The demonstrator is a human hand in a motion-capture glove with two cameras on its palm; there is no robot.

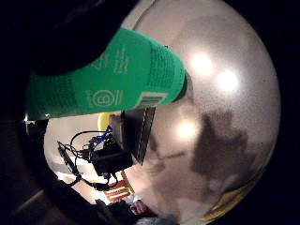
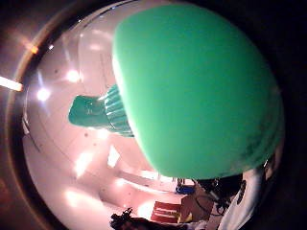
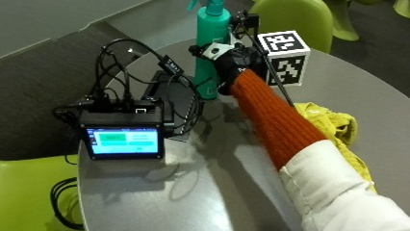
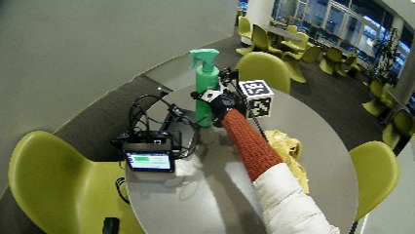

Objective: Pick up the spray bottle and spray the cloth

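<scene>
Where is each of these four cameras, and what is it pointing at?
Little finger side palm view: on the gloved palm, facing the spray bottle label and table.
Thumb side palm view: same palm, facing the bottle's shoulder and neck.
Outside view: above the table, facing the right hand gripping the bottle; orange sleeve, yellow cloth show.
Wide outside view: higher, showing chairs too.
All share the bottle.

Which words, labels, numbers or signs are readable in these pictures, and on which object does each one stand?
No text can be read as words.
Spray bottle: pale print, a round emblem and a barcode on the green body, all too blurred to read.
Small screen device: green boxes on its display, lettering too small to read.
Red object beyond the table: pale marks, unreadable.
</scene>
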